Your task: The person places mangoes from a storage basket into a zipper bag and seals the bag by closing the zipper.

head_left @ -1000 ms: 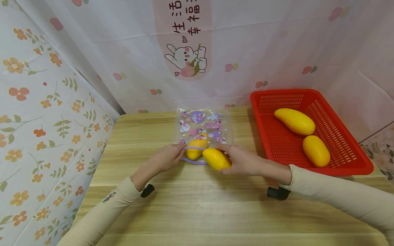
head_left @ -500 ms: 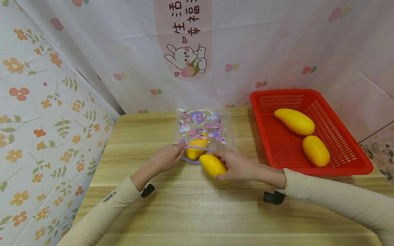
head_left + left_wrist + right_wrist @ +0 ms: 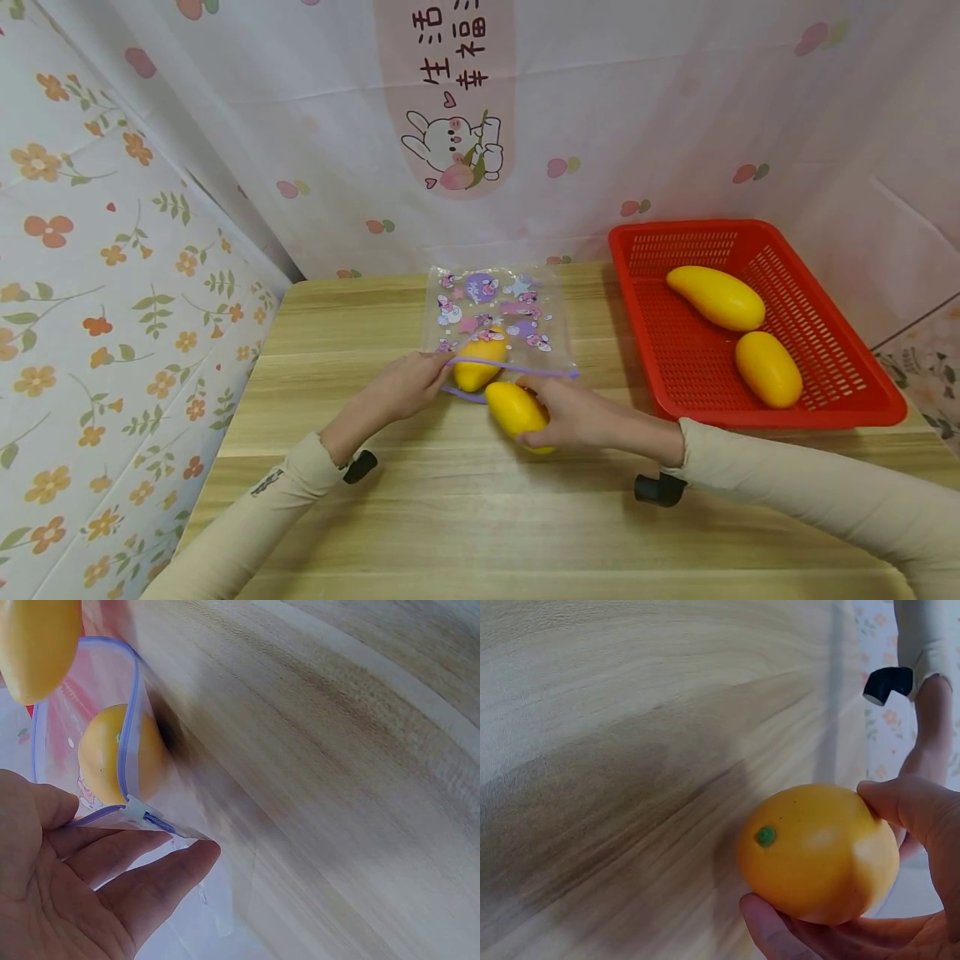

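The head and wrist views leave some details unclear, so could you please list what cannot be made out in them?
Head view: one end of the held oval yellow fruit, covered by the right hand.
Head view: whatever the round purple print on the clear plastic bag says, too small to read.
Left wrist view: the held fruit's top, cut off by the picture's edge.

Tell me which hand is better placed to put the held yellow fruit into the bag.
Probably the right hand: it grips the yellow fruit just outside the mouth of the bag. The left hand seems better kept pinching one end of the opening.
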Tool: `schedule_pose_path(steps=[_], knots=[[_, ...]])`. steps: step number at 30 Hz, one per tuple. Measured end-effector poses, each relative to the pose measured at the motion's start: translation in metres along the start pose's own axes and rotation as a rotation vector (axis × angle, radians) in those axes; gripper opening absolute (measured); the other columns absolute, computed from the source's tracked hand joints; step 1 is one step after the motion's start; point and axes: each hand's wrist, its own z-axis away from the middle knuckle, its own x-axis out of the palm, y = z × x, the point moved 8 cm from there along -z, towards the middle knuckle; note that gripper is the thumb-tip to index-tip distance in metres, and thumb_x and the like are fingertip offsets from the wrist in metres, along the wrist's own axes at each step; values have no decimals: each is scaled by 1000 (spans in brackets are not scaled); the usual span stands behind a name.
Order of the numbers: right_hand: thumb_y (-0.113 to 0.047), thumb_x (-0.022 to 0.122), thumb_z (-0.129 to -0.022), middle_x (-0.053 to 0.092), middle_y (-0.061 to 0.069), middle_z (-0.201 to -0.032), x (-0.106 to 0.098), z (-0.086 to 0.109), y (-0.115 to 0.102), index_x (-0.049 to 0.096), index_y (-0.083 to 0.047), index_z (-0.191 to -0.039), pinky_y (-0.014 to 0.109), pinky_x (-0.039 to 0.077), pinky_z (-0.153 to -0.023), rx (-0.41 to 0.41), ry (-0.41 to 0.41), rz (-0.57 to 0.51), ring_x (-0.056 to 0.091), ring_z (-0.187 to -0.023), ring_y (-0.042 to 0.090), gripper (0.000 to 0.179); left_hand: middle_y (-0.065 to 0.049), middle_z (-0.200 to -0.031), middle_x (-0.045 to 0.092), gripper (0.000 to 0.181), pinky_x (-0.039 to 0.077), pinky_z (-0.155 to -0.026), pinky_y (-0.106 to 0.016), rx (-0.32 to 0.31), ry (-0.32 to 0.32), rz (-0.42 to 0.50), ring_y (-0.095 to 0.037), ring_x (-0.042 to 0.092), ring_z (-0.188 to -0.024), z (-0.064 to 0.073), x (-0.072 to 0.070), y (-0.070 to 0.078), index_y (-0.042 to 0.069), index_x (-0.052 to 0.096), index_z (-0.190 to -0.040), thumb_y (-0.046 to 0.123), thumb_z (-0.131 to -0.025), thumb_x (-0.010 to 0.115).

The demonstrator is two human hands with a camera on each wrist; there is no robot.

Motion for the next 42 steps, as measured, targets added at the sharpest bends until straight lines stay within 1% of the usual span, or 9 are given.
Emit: schedule_pose_path(steps=[5, 10, 12, 17, 22, 29, 31, 36, 42], knots=[[-25, 85, -83, 59, -4, -93, 4, -2, 0, 59, 0, -126, 31, 49, -66, 2, 12, -10, 54, -77, 15, 57, -17, -122, 68, 38, 57, -86, -45, 13, 5, -7, -20, 61, -83, 0, 1, 0, -7, 58, -137, 18, -109, 48], [-24, 85, -83, 58, -4, -91, 6, -5, 0, 59, 0, -123, 32, 50, -67, 7, 34, -5, 54, -77, 15, 54, -11, -104, 70, 38, 57, -81, -42, 16, -1, 1, -18, 57, -75, 1, 1, 0, -7, 58, -137, 17, -109, 49], [-24, 85, -83, 58, -3, -89, 7, -6, 1, 60, -1, -121, 32, 50, -67, 16, 42, 5, 54, -76, 15, 51, -11, -103, 70, 38, 57, -80, -41, 19, -4, 3, -18, 56, -74, 1, 1, 0, -7, 58, -137, 17, -109, 48], [-24, 85, -84, 56, -1, -84, 8, -7, 3, 59, -2, -114, 31, 49, -62, 43, 52, 27, 54, -72, 16, 45, -16, -118, 69, 39, 56, -87, -43, 21, -11, -2, -20, 59, -80, 1, 2, 1, -7, 57, -138, 18, -109, 48], [-23, 85, -84, 56, 0, -83, 8, -9, 5, 59, -1, -114, 30, 49, -61, 52, 55, 37, 53, -71, 16, 45, -19, -128, 66, 40, 54, -93, -47, 14, -15, -7, -22, 64, -91, 1, 2, 0, -6, 57, -139, 19, -109, 47], [-22, 86, -83, 57, -1, -84, 6, -9, 3, 61, 0, -114, 30, 49, -62, 29, 75, 65, 53, -72, 15, 46, -10, -103, 69, 38, 54, -77, -39, 14, -17, 6, -19, 56, -77, 0, 3, 0, -5, 58, -138, 17, -109, 47], [-23, 86, -83, 57, -1, -86, 6, -9, 4, 61, 0, -116, 30, 50, -64, 49, 71, 45, 54, -74, 16, 48, -8, -101, 69, 38, 54, -76, -37, 14, -18, 9, -18, 55, -75, 0, 4, 0, -5, 58, -138, 17, -110, 47], [-28, 85, -84, 60, -3, -89, 7, -10, 10, 61, 2, -126, 32, 50, -67, 114, 64, -2, 54, -76, 16, 57, -1, -83, 60, 38, 52, -72, -36, 17, -24, 19, -17, 53, -71, 0, 4, 1, -5, 58, -138, 18, -110, 46], [-34, 83, -87, 64, -3, -92, 10, -11, 14, 63, -2, -127, 34, 51, -74, 163, 39, -76, 57, -81, 17, 55, -6, -95, 67, 38, 55, -80, -40, 19, -17, 11, -18, 55, -76, 1, 3, 1, -5, 59, -138, 18, -110, 47]])
